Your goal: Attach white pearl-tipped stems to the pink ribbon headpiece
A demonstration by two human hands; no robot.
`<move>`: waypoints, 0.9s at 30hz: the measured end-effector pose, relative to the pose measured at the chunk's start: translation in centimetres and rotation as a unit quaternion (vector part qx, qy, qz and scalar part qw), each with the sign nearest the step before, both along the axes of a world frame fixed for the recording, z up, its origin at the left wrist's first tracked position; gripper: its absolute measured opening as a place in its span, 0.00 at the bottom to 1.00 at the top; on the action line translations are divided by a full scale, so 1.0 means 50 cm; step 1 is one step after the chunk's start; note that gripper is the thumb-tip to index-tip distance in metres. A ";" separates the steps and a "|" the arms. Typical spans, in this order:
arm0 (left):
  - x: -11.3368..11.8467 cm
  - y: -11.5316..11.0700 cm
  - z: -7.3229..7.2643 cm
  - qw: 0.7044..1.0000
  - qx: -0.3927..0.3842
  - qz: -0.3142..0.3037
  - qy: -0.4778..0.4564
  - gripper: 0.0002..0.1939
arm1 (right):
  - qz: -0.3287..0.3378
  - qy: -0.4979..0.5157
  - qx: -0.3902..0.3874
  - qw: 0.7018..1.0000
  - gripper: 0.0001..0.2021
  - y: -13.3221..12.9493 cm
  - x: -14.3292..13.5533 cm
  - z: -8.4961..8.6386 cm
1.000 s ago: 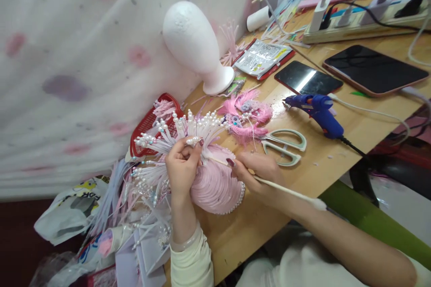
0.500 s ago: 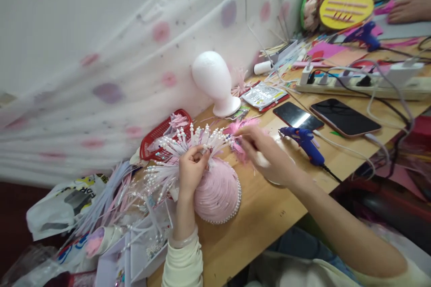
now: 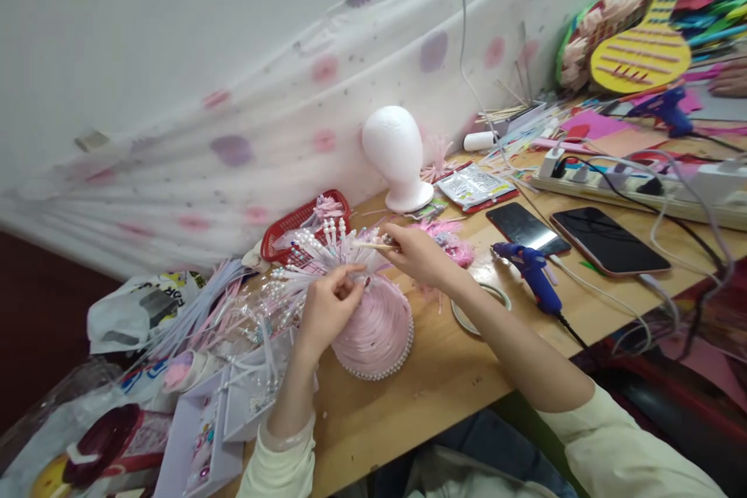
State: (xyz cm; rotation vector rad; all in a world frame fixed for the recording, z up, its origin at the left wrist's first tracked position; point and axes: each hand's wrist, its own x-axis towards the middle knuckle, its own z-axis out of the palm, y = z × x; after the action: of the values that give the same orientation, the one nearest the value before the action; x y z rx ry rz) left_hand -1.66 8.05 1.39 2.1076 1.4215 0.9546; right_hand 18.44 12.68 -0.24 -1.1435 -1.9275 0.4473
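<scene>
A pink dome-shaped headdress (image 3: 373,334) with a pearl-trimmed rim rests on the wooden table. White strands tipped with pearl beads (image 3: 303,249) fan out from its far side. My left hand (image 3: 331,310) is closed at the base of those strands, thumb and fingers curled together; what lies between the fingertips is mostly hidden. Above the headdress, my right hand (image 3: 421,253) pinches a thin pale stick (image 3: 372,245) that points left over the beads. Pink fluffy trim (image 3: 458,245) lies behind the right hand. A roll of tape (image 3: 464,319) is under the right forearm.
A blue glue gun (image 3: 531,272) and two phones (image 3: 610,240) lie right, near a power strip (image 3: 642,194). A white foam head (image 3: 397,159) and red basket (image 3: 280,229) stand behind. Bead trays (image 3: 201,436) sit left. Another person's hand (image 3: 732,78) shows far right.
My right hand has moved left from the pink fluffy trim to over the beaded strands, and the stick now shows clearly. My left hand stays by the headdress; the camera view has shifted.
</scene>
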 end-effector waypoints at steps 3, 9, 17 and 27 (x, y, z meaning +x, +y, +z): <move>-0.006 -0.024 -0.006 0.990 0.086 0.020 0.112 0.09 | -0.009 -0.010 0.000 1.000 0.04 0.005 0.007 -0.009; 0.007 -0.030 -0.017 0.944 0.164 -0.006 0.287 0.11 | -0.008 0.003 -0.009 1.000 0.11 0.006 0.010 -0.024; 0.003 -0.019 -0.023 0.913 0.154 -0.007 0.378 0.16 | 0.005 0.031 0.006 0.999 0.05 0.013 0.022 -0.045; -0.004 -0.005 -0.039 0.920 0.222 -0.025 0.321 0.13 | -0.003 0.008 -0.010 1.000 0.05 0.009 0.022 -0.046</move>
State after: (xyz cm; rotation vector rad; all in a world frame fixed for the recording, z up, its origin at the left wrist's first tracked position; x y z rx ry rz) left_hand -1.87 7.79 -0.54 2.9778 1.5212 0.6226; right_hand 19.55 13.13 -2.54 -1.1559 -1.9094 0.4720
